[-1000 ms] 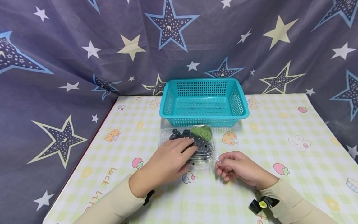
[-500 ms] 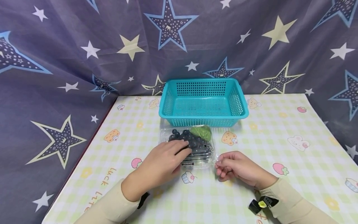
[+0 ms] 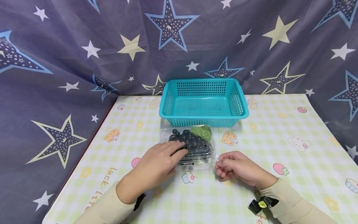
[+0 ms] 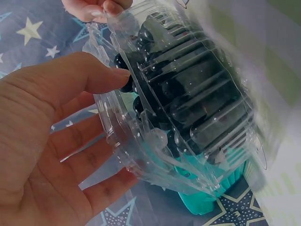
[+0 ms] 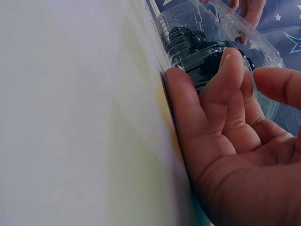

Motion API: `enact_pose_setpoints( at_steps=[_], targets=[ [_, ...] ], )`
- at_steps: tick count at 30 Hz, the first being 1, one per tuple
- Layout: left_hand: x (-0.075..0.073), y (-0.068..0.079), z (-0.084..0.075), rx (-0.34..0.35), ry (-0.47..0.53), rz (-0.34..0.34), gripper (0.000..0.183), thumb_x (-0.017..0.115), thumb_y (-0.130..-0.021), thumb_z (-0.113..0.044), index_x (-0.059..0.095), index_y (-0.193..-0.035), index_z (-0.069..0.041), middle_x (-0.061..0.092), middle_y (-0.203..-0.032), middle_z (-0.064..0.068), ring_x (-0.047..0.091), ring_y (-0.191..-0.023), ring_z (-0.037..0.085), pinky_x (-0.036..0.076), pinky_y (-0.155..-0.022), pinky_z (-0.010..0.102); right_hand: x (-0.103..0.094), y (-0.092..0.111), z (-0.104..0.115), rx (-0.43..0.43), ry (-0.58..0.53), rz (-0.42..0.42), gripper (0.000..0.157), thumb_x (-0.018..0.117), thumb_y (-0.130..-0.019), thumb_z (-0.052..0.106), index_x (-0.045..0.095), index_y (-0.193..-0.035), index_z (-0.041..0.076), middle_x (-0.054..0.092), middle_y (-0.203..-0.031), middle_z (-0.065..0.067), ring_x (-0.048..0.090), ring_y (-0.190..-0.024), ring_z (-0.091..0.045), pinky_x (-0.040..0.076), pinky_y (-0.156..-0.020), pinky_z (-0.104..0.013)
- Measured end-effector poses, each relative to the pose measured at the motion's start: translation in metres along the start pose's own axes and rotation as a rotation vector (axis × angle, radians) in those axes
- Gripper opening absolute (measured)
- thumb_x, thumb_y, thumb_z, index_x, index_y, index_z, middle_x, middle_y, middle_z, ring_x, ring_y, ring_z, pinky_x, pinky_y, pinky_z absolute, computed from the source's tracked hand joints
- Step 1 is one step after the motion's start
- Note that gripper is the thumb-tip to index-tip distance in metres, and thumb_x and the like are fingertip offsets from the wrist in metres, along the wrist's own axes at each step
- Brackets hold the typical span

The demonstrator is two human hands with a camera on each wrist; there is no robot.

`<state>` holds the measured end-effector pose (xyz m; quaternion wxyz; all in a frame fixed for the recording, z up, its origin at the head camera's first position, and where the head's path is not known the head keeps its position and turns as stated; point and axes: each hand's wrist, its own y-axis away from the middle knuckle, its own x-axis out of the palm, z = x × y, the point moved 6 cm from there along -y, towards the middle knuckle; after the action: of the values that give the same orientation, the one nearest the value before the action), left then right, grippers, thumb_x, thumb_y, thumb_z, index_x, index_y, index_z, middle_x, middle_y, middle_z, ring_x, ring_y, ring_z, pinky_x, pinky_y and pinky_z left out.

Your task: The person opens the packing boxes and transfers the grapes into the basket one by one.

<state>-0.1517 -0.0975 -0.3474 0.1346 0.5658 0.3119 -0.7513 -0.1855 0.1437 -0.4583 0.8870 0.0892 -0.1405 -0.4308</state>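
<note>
A clear plastic clamshell box (image 3: 199,155) lies on the table, holding dark round grapes (image 3: 187,137) and a green leaf (image 3: 203,133). Over the box's left front part is my left hand (image 3: 160,161), its fingers loosely bent and resting on the lid. In the left wrist view, the left thumb (image 4: 108,77) touches the box's rim near the grapes, with the other fingers spread behind clear plastic. My right hand (image 3: 237,166) pinches the front right corner of the box between thumb and index finger. Its remaining fingers (image 5: 225,80) curl beneath, close to the tabletop.
Directly behind the box stands a turquoise plastic basket (image 3: 204,120) with perforated walls. A checked, cartoon-printed cloth (image 3: 279,137) covers the table. A dark star-patterned curtain (image 3: 112,37) hangs behind and at the sides.
My left hand has slid left across the lid, uncovering more of the grapes. My right hand, the box and the basket stay in place.
</note>
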Motion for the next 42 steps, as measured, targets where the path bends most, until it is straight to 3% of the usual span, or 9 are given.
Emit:
enact_pose_setpoints(
  at_steps=[18,26,35,42],
  targets=[
    [-0.002,0.013,0.006,-0.031,0.001,0.027,0.070,0.081,-0.075,-0.006,0.061,-0.141,-0.014,0.060,-0.144,0.009,0.060,-0.132,0.028,0.056,-0.097,0.046,0.001,0.001,0.002,0.005,0.010,-0.001,0.020,0.057,-0.100,0.011,0.060,-0.102,-0.008,0.069,-0.083,-0.006,0.066,-0.071,-0.012,0.063,-0.079,-0.040],
    [0.000,0.013,0.007,-0.030,-0.006,0.058,0.072,0.082,-0.074,-0.006,0.060,-0.142,-0.015,0.060,-0.144,0.009,0.060,-0.131,0.029,0.057,-0.095,0.047,0.001,0.001,0.001,0.005,0.003,0.000,0.017,0.056,-0.100,0.010,0.060,-0.102,-0.006,0.069,-0.083,-0.005,0.066,-0.071,-0.012,0.064,-0.080,-0.042],
    [-0.001,0.011,0.005,-0.012,-0.049,0.032,0.068,0.084,-0.074,-0.008,0.063,-0.138,-0.014,0.063,-0.140,0.008,0.063,-0.126,0.029,0.059,-0.088,0.046,0.001,0.001,0.001,-0.001,0.008,0.001,0.012,0.056,-0.099,0.009,0.061,-0.099,-0.003,0.069,-0.082,-0.005,0.066,-0.070,-0.012,0.063,-0.079,-0.040],
    [-0.003,0.011,0.004,-0.008,-0.050,0.053,0.070,0.087,-0.072,-0.010,0.063,-0.138,-0.015,0.063,-0.140,0.007,0.063,-0.126,0.028,0.060,-0.087,0.045,0.002,0.002,0.001,-0.009,0.011,0.006,0.010,0.057,-0.099,0.008,0.062,-0.096,0.000,0.069,-0.082,-0.004,0.065,-0.070,-0.011,0.063,-0.078,-0.039]
  ],
)
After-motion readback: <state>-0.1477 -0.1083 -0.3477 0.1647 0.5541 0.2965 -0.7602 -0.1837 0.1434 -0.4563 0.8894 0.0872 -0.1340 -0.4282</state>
